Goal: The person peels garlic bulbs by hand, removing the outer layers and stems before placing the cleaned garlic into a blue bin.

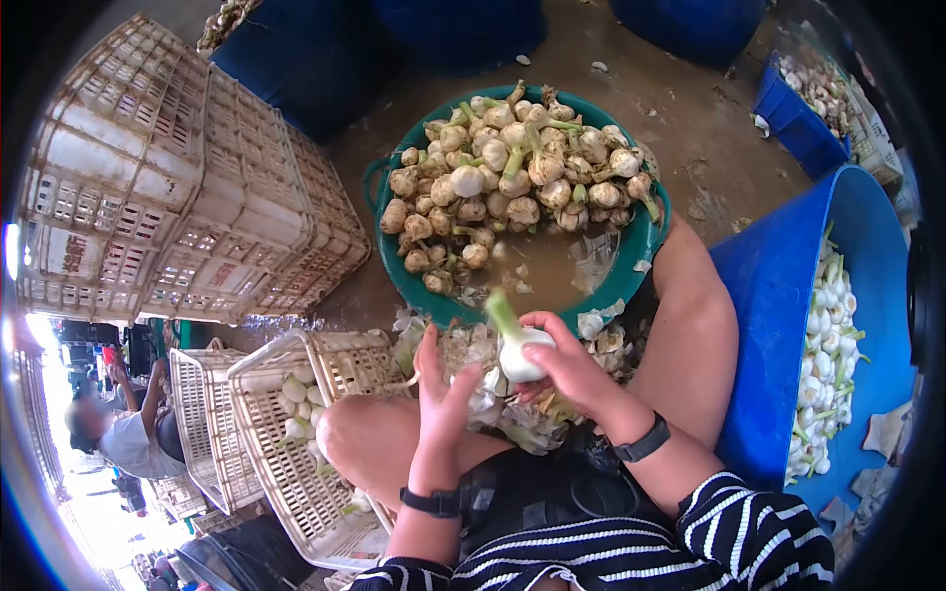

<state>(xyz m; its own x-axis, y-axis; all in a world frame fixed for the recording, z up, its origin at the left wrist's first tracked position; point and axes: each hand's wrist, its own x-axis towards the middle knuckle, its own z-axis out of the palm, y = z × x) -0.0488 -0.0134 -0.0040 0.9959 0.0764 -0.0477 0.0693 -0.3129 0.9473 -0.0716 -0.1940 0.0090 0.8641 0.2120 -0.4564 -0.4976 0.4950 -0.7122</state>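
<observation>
At far left, stacked plastic crates (168, 177) are showing grimy, slotted walls; below them a co-worker (138, 443) in a pale top is sitting. Next, an openwork crate (271, 483) is leaning by the person's knee, probably for easy reach, and holding smooth whitish bulbs (296, 394).

The left hand (443, 389) is hovering beside the garlic bulb, fingers spread apart and holding nothing visible, perhaps leaving its surface free. Papery, crumpled skins (532, 424) are lying beneath.

Ahead, a round green tub (394, 271) is carrying knobbly, soil-stained garlic (522, 167) heaped above murky brown liquid. Just before its near rim, the right hand (576, 369) is clamping its fingers around the glossy, rounded garlic bulb (522, 357), whose green stem is tilting up and away, seemingly to keep it clear of the grip.

At right, a smooth, deep blue tub (759, 305) is tilting its mouth sideways, presenting clean white bulbs (833, 364) with short stems.
</observation>
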